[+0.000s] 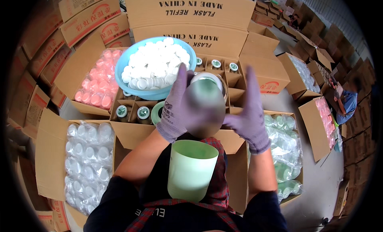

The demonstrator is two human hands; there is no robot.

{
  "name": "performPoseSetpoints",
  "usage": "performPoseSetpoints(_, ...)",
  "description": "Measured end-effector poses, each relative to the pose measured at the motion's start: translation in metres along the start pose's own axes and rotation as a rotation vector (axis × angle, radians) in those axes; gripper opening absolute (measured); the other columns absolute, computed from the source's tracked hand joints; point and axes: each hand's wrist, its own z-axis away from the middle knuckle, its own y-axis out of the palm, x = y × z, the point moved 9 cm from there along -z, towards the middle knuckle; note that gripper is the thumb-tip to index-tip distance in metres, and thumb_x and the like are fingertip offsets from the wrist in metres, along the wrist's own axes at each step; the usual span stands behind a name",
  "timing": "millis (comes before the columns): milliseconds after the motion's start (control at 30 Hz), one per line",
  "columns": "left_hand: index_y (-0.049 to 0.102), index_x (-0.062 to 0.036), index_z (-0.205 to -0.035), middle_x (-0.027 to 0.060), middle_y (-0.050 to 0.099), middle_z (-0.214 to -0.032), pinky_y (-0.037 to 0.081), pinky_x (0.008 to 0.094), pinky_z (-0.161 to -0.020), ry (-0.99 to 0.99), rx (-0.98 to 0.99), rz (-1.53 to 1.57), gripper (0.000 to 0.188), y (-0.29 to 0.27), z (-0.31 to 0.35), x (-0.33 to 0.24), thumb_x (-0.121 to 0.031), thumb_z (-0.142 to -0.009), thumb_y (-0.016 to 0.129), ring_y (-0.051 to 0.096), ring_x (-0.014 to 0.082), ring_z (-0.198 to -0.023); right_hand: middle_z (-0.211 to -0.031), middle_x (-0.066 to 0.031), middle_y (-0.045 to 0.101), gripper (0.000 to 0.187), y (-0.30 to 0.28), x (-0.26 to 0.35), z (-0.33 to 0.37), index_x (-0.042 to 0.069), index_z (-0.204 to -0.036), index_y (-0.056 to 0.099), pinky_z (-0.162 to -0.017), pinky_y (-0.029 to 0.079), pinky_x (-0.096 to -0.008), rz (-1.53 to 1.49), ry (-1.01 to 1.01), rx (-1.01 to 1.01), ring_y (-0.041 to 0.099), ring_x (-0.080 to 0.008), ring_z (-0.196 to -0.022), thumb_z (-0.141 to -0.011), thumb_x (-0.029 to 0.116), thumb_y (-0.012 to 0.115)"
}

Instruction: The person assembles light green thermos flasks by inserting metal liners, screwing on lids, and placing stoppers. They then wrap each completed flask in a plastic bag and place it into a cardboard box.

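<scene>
My left hand [175, 108], in a purple knit glove, grips a glass flask refill [205, 104] that looks blurred from motion, its white-rimmed mouth pointing away from me. My right hand [249, 112], also gloved, has its fingers spread and touches the flask's right side. Below the hands a pale green plastic flask shell [190, 170] stands open-mouthed against my apron. Behind the hands an open carton [217, 66] holds several more refills in dividers.
A blue basin [155, 66] full of white caps rests on the carton. Boxes of pink parts [97, 86], clear bagged parts [85, 164] and green bagged parts [285, 152] surround me. Another person [347, 104] sits at the right among cartons.
</scene>
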Motion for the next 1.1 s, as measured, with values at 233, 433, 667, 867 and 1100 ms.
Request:
performPoseSetpoints(233, 0.003, -0.0052, -0.158, 0.0157, 0.042, -0.147, 0.037, 0.0391, -0.111, -0.067, 0.105, 0.183, 0.093, 0.021, 0.018, -0.005, -0.013, -0.093, 0.068, 0.045, 0.0239, -0.132, -0.138, -0.0117, 0.052, 0.083, 0.096, -0.053, 0.127, 0.020, -0.156, 0.021, -0.096, 0.052, -0.0467, -1.442, 0.802, -0.335, 0.057, -0.0255, -0.117, -0.094, 0.065, 0.053)
performPoseSetpoints(433, 0.051, 0.0012, -0.140, 0.0172, 0.057, -0.137, 0.042, 0.0392, -0.109, -0.427, -0.025, -0.161, 0.065, -0.107, 0.028, 0.088, -0.023, -0.085, 0.077, 0.056, 0.0294, -0.127, -0.133, -0.0143, 0.060, 0.064, 0.050, -0.148, 0.091, 0.001, -0.142, 0.045, -0.101, 0.052, -0.0388, -1.401, 0.809, -0.076, 0.063, -0.0257, -0.117, -0.097, 0.045, 0.054)
performPoseSetpoints(667, 0.053, -0.0118, -0.142, 0.0132, 0.051, -0.143, 0.024, 0.0526, -0.114, -0.735, 0.343, -1.332, 0.086, -0.140, -0.022, 0.197, -0.068, -0.077, 0.063, 0.039, 0.0325, -0.137, -0.132, -0.0105, 0.059, 0.076, 0.123, -0.055, 0.056, 0.001, -0.145, 0.045, -0.103, 0.045, -0.0323, -0.943, 0.568, 0.913, 0.056, -0.0191, -0.119, -0.085, 0.036, 0.075)
performPoseSetpoints(867, 0.051, -0.0193, -0.145, 0.0119, 0.044, -0.150, 0.018, 0.0563, -0.116, -0.871, 0.472, -1.432, 0.085, -0.137, -0.030, 0.245, -0.070, -0.077, 0.061, 0.032, 0.0345, -0.142, -0.118, -0.0213, 0.064, 0.068, 0.137, 0.022, 0.101, 0.001, -0.130, 0.056, -0.095, 0.050, -0.0397, -0.687, 0.143, 1.092, 0.063, -0.0326, -0.111, -0.085, 0.049, 0.072)
performPoseSetpoints(1100, 0.055, -0.0145, -0.139, 0.0152, 0.049, -0.143, 0.021, 0.0596, -0.113, -0.495, 0.332, -1.360, 0.077, -0.117, -0.035, 0.194, -0.065, -0.081, 0.063, 0.038, 0.0357, -0.137, -0.102, -0.0219, 0.068, 0.043, 0.145, 0.023, 0.117, 0.002, -0.109, 0.071, -0.089, 0.051, -0.0431, -0.215, 0.004, 1.462, 0.064, -0.0371, -0.100, -0.096, 0.042, 0.060)
